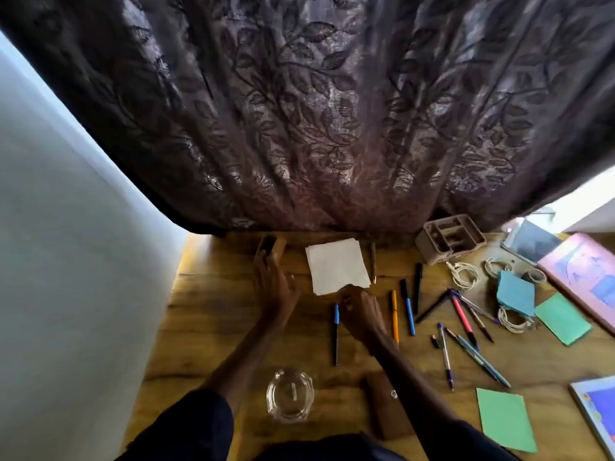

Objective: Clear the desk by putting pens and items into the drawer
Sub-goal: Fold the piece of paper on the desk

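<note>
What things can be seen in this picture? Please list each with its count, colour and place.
curtain: one, dark brown, behind the desk
desk: one, brown wood, under everything
white paper: small stack, white, far middle
pens: about a dozen, mixed colours, scattered middle to right
organizer: one, beige, far right by the curtain
cables: three coils, white, right side
sticky notes: one stack, blue, among the cables
green sheets: two, green, right side
pink book: one, pink, right edge
glass dish: one, clear, near middle
brown pouch: one, brown, right of the glass dish
small box: one, brown, far left
left hand: one, fingers at the small box
right hand: one, fingers pinch the white paper's near edge
</note>
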The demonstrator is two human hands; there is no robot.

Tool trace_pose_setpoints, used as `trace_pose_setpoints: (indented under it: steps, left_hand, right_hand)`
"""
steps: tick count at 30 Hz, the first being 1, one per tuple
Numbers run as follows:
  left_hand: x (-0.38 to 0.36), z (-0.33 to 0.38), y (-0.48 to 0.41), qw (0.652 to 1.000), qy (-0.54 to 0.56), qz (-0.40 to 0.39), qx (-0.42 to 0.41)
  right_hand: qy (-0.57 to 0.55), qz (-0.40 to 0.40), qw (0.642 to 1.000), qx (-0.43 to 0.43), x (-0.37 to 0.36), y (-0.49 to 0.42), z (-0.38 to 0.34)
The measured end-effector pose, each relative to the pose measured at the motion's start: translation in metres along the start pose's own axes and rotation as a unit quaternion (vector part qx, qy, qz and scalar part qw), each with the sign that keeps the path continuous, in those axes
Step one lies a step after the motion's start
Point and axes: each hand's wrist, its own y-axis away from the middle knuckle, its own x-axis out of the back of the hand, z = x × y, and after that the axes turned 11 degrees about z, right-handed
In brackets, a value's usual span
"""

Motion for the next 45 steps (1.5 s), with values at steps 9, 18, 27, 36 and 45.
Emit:
trace_pose_setpoints:
  steps: [9,18,27,36,45]
  left_hand:
    - [-0.018,-0.028,-0.050,0.990,-0.047,-0.082,0.103]
    - [0.011,-0.035,-0.040,0.978,0.192,-0.082,0.015]
    - [0.032,-0.066,-0.006,0.927,0.150,-0.339,-0.061]
    - [0.042,-0.060,0.008,0.930,0.113,-0.342,-0.074]
    - [0.029,-0.042,0.019,0.917,0.121,-0.371,-0.077]
  right_hand:
    - [0.005,-0.013,1.000,-0.017,-0.012,-0.021,0.002]
    - [0.002,0.002,1.000,0.000,-0.013,-0.018,0.023]
    - [0.018,0.010,0.999,-0.045,-0.003,0.009,0.045]
    - [0.051,-0.074,0.992,-0.086,-0.035,0.028,0.026]
    - [0.088,-0.042,0.980,-0.171,-0.006,0.015,0.047]
